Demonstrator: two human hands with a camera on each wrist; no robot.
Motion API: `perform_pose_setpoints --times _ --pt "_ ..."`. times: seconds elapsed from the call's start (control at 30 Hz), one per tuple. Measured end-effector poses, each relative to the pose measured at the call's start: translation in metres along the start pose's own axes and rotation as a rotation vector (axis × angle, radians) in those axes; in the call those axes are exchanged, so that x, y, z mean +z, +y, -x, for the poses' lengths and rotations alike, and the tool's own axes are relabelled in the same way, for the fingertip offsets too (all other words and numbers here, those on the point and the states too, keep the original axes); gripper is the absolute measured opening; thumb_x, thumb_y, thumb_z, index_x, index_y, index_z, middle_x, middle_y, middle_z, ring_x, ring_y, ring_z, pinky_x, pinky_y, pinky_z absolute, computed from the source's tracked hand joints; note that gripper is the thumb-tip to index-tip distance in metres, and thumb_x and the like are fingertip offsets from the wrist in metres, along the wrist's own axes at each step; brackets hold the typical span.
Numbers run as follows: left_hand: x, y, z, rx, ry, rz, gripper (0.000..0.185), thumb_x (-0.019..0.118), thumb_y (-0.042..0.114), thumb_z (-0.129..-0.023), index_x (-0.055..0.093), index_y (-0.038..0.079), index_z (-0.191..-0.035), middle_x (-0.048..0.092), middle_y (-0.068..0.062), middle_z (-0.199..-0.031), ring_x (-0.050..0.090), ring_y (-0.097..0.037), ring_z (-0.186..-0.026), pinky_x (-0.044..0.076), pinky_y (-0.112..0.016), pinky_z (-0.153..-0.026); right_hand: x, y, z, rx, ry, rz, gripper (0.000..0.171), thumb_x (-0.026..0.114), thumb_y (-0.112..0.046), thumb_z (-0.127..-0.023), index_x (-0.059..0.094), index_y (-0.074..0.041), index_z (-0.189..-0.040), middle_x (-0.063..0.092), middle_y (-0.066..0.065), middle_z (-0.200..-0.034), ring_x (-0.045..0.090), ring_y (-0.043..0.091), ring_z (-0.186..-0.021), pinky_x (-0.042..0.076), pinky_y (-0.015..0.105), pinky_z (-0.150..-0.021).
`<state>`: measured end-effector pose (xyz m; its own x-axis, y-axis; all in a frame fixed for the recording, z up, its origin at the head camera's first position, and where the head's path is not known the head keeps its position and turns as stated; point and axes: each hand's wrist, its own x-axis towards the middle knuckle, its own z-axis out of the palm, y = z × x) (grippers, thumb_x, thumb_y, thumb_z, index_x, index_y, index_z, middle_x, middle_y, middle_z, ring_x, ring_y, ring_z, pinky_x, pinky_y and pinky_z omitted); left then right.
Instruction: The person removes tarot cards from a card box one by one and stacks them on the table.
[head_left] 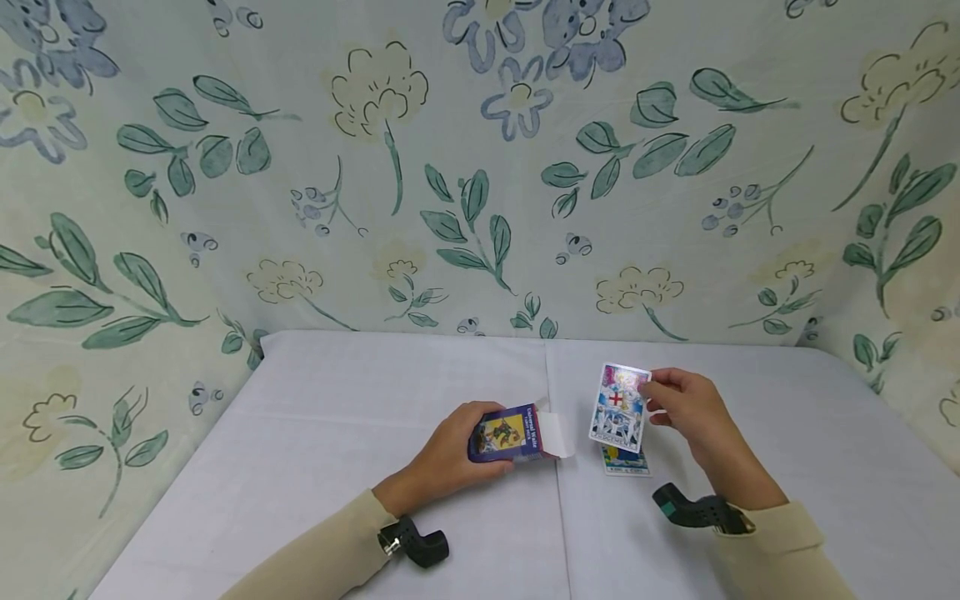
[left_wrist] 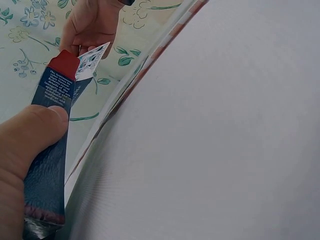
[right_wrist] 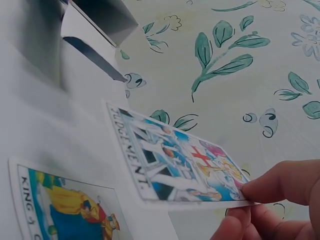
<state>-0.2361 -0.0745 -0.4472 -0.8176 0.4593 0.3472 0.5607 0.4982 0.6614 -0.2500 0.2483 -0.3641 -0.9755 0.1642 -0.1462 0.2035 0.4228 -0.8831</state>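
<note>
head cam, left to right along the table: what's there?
left hand gripping the tarot card box → the box's open white flap → Judgement card, held up above a King card lying flat → right hand pinching the Judgement card

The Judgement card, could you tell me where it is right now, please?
In the head view the Judgement card is pinched in the right hand, raised right of the card box, just above the King card lying on the table.
</note>
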Motion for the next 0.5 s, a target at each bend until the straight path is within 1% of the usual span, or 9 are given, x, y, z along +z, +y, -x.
perform_pose_setpoints --times 0.07,0.17,0.27,0.3,0.5 --pt "0.0 0.0 0.0 -0.005 -0.003 0.002 0.071 0.077 0.042 -0.079 0.044 0.021 -0.137 0.052 0.006 -0.125 0.05 -0.009 -0.106 0.046 -0.031 -0.09 0.0 0.002 -0.002 0.017 0.002 0.004 0.045 0.057 -0.029 -0.097 0.051 0.003 -0.128 0.056 0.019 -0.115 0.054 0.028 -0.096 0.054 0.028 -0.076" --pt "0.0 0.001 0.0 -0.011 -0.004 0.01 0.071 0.078 0.042 -0.079 0.044 0.021 -0.137 0.052 0.006 -0.125 0.05 -0.008 -0.106 0.046 -0.031 -0.09 0.0 0.005 -0.004 0.037 -0.018 0.001 0.046 0.058 -0.03 -0.096 0.051 0.004 -0.127 0.055 0.019 -0.116 0.054 0.028 -0.097 0.053 0.028 -0.077" --pt "0.0 0.001 0.0 -0.009 -0.003 0.016 0.071 0.078 0.042 -0.079 0.044 0.02 -0.137 0.052 0.006 -0.125 0.05 -0.008 -0.106 0.046 -0.031 -0.09 -0.001 0.007 -0.005 0.051 -0.037 -0.01 0.049 0.061 -0.031 -0.095 0.051 0.004 -0.127 0.055 0.02 -0.119 0.054 0.028 -0.097 0.053 0.025 -0.076" --pt "0.0 0.001 0.0 -0.007 -0.002 0.016 0.071 0.077 0.043 -0.079 0.044 0.019 -0.137 0.052 0.006 -0.125 0.05 -0.008 -0.106 0.046 -0.031 -0.09 -0.002 0.008 -0.006 0.05 -0.059 -0.013 0.051 0.062 -0.032 -0.095 0.05 0.005 -0.128 0.054 0.021 -0.121 0.054 0.028 -0.098 0.053 0.024 -0.076" --pt "0.001 -0.002 0.0 -0.002 -0.002 0.005 0.071 0.076 0.044 -0.079 0.043 0.02 -0.138 0.052 0.006 -0.126 0.05 -0.009 -0.106 0.046 -0.031 -0.09 -0.006 0.015 -0.01 0.069 -0.103 -0.074 0.053 0.066 -0.03 -0.092 0.049 0.005 -0.128 0.057 0.017 -0.116 0.059 0.021 -0.087 0.053 0.022 -0.073"
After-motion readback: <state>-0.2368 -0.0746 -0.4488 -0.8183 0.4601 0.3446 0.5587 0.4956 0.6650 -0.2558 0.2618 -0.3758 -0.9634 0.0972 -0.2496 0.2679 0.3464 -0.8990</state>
